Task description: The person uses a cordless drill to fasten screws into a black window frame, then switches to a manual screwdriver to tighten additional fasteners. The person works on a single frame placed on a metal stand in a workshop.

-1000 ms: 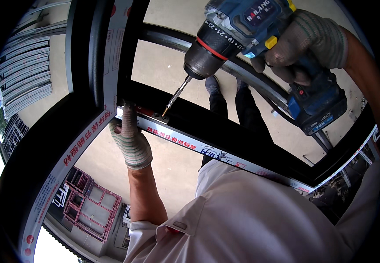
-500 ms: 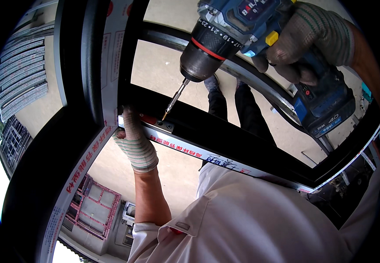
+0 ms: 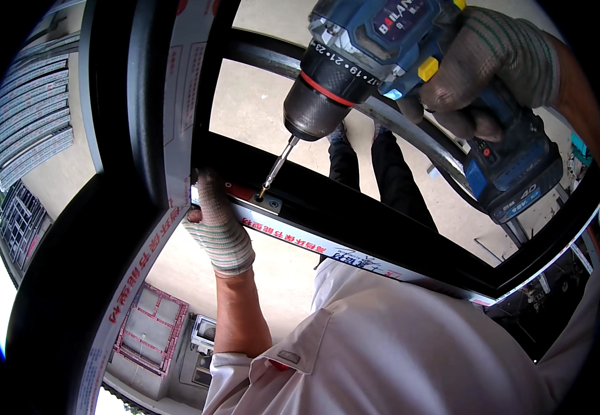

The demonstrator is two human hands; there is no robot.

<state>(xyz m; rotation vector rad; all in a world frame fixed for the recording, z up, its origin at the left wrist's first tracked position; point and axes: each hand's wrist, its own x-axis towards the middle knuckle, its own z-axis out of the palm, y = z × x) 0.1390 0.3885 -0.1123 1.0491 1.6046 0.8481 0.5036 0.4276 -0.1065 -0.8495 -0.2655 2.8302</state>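
Note:
My right hand [image 3: 497, 72], in a striped knit glove, grips a blue and black cordless drill [image 3: 376, 52] by its handle. From the chuck a slim silver driver bit [image 3: 280, 166] slants down to a small brass-coloured screw at a metal plate [image 3: 270, 203]. That plate sits on the black bar of a metal frame [image 3: 390, 228], with a red piece [image 3: 239, 191] beside it. Near the frame's corner my left hand [image 3: 220, 232], gloved too, is closed around the bar just left of the plate; some of its fingers are hidden behind the bar.
A thick upright frame member [image 3: 149, 104] with printed protective film rises on the left. Beyond it lie stacked wrapped profiles [image 3: 33, 114] and dark frames [image 3: 20, 225]. A reddish frame [image 3: 151, 328] stands lower left. Legs in dark trousers [image 3: 397, 176] show through the opening.
The drill has come down slightly, and the screw at the bit's tip now sits lower against the plate. My left hand keeps its hold; the whole view has shifted a little.

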